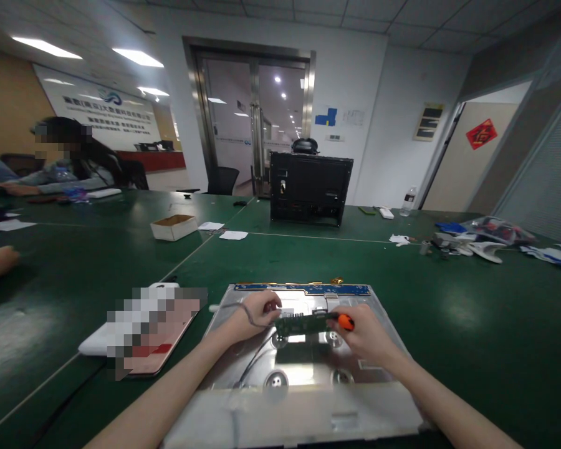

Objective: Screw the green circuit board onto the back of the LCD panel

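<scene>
A silver metal display back panel (308, 374) lies flat on the green table in front of me. A narrow blue circuit strip (308, 289) runs along its far edge. My left hand (255, 315) holds the left end of a small green circuit board (303, 324) over the panel's middle. My right hand (362, 333) grips an orange-handled screwdriver (345, 322) at the board's right end. Thin grey wires (252, 358) trail from the board across the panel toward me.
A blurred phone and a white object (144, 337) lie left of the panel. Farther back sit a small cardboard box (174, 227), a black monitor housing (308, 187), loose parts and bags at right (472, 243), and a water bottle (408, 201). Other people sit at the far left.
</scene>
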A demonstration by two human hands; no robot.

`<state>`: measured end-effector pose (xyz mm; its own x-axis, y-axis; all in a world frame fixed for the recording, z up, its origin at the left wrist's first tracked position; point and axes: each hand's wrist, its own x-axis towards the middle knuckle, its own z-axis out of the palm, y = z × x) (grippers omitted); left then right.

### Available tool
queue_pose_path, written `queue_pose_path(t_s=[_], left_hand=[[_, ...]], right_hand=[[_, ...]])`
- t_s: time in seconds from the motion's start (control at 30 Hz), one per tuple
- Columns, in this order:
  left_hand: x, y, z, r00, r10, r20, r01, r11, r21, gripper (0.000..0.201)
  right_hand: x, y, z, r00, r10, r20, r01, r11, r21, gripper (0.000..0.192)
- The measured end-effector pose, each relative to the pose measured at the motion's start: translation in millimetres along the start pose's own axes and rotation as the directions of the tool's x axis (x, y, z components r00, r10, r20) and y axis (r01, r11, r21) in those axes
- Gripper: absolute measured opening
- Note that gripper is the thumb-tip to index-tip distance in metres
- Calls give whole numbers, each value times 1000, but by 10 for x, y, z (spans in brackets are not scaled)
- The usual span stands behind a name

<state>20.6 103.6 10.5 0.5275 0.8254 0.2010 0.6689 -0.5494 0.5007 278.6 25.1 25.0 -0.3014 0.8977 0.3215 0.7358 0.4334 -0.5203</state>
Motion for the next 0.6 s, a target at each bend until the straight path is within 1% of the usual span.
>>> queue_pose_path(t_s=[0.1,0.17,0.2,0.23,0.27,0.3,0.33,0.37,0.4,0.43,0.47,0.5,0.53,0.57,0.6], left_hand=[[7,-10,2,1000,10,0,-10,1000,-12,12],[5,-7,-2,1000,13,2,-13,1000,-11,13],[3,-3,-5,1000,13,4,-13,1000,-10,13],[0,1,-7,1000,13,6,-13,1000,-7,13],[-4,6,-9,1000,13,7,-13,1000,-5,13],[-8,11,-10,1000,12,8,-12,1000,-3,13],[-12,16,-10,1000,11,8,-11,1000,-1,13],[-15,21,-10,1000,10,9,-10,1000,1,14],[-17,26,-11,1000,8,10,-8,1000,2,14],[-19,31,-11,1000,6,11,-6,1000,3,15],[-20,36,-12,1000,4,14,-4,1000,4,15],[-21,41,-13,1000,2,16,-2,1000,4,15],[-22,46,-15,1000,1,19,-1,1000,5,15],[-22,50,-16,1000,-1,20,1,1000,5,15],[-23,55,-19,1000,-2,21,1,1000,6,15]], right_hand=[[126,-9,-10,999,34,-30,-34,999,9,22],[125,-5,-14,999,21,-34,-21,1000,16,20],[99,2,-12,999,-8,-36,9,1000,19,17],[58,13,-7,998,-56,-42,57,998,14,16],[7,30,1,990,-134,-49,134,991,-2,17],[-51,54,12,970,-237,-62,234,971,-46,22],[-110,81,26,938,-338,-72,329,937,-116,27],[-168,110,39,897,-438,-59,419,885,-204,31],[-222,136,50,848,-530,-30,500,816,-289,32],[-270,155,56,806,-592,19,558,747,-361,31],[-311,164,56,776,-626,82,597,685,-419,30],[-346,163,48,767,-624,151,613,643,-459,30],[-375,152,32,776,-588,227,615,626,-480,31],[-399,133,10,795,-526,302,604,634,-484,34],[-418,111,-17,813,-452,367,581,663,-472,39]])
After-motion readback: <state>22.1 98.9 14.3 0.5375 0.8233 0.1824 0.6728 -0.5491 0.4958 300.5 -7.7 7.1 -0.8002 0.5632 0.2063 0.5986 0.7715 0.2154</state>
